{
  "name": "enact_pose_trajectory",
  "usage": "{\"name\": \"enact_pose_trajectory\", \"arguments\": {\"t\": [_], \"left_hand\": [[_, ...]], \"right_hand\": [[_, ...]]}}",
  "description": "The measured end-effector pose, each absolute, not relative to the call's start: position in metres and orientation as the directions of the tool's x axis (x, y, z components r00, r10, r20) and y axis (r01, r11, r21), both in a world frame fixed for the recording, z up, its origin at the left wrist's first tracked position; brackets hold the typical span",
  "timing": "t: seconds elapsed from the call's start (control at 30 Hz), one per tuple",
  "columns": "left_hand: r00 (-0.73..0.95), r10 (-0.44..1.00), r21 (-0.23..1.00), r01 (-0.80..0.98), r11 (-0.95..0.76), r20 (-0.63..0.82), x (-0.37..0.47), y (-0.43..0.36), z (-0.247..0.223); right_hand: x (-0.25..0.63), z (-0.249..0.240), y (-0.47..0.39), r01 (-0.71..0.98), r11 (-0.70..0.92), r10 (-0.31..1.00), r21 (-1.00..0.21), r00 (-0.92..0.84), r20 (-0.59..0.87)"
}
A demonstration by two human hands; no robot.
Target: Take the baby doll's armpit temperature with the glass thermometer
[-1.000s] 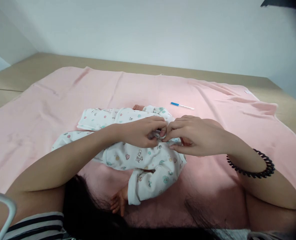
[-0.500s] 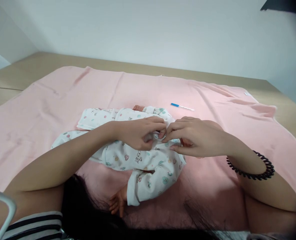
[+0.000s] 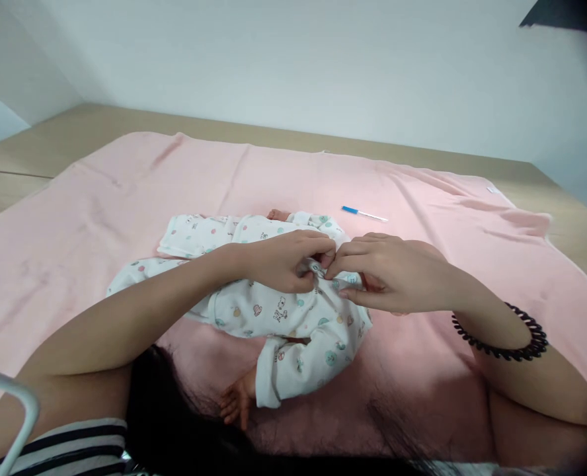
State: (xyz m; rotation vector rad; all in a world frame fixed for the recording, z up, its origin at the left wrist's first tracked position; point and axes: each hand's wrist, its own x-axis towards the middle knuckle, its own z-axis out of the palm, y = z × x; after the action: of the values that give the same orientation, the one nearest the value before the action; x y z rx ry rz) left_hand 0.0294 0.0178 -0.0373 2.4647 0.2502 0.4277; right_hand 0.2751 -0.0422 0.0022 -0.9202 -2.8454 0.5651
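A baby doll lies on its back on a pink blanket, its legs to the left and its head mostly hidden under my right hand. It wears a white printed baby shirt (image 3: 281,309) with long sleeves. My left hand (image 3: 298,261) pinches the shirt's front edge between thumb and fingers, lifting a small fold with what looks like a snap button (image 3: 316,267). Close against it, my right hand (image 3: 387,272) has bent fingers on the same edge near the collar, its thumb resting on the cloth. One doll hand (image 3: 238,401) sticks out of the near sleeve.
The pink blanket (image 3: 125,192) covers most of the wooden surface (image 3: 199,125). Beyond the doll lies a thin white stick with a blue end (image 3: 350,209). A white wall (image 3: 298,66) stands behind. Dark hair (image 3: 174,423) hangs into the lower view.
My left thumb and fingers have closed together on the shirt edge, raising a fold with the snap. My right hand stays at the collar. The view has shifted slightly.
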Motion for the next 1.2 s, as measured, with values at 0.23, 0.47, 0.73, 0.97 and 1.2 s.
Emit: {"name": "enact_pose_trajectory", "arguments": {"t": [0.23, 0.47, 0.73, 0.97, 1.2], "left_hand": [[0.913, 0.320, 0.694, 0.059, -0.717, 0.253, 0.030, 0.019, -0.042], [0.814, 0.354, 0.581, 0.025, -0.814, 0.461, 0.030, 0.017, -0.054], [0.709, 0.341, 0.442, 0.047, -0.896, 0.618, 0.027, 0.010, -0.062], [0.661, 0.309, 0.333, 0.094, -0.938, 0.684, 0.019, 0.001, -0.064], [0.680, 0.364, 0.368, 0.147, -0.918, 0.636, 0.014, 0.000, -0.063]], "right_hand": [[0.275, 0.003, -0.042, 0.550, 0.755, 0.581, -0.357, -0.813, -0.025], [0.275, 0.003, -0.042, 0.513, 0.780, 0.558, -0.358, -0.829, 0.030], [0.273, 0.004, -0.044, 0.530, 0.777, 0.579, -0.339, -0.814, 0.053], [0.274, 0.003, -0.043, 0.497, 0.787, 0.553, -0.366, -0.831, 0.060], [0.275, 0.002, -0.042, 0.493, 0.795, 0.540, -0.354, -0.840, 0.043]]}}
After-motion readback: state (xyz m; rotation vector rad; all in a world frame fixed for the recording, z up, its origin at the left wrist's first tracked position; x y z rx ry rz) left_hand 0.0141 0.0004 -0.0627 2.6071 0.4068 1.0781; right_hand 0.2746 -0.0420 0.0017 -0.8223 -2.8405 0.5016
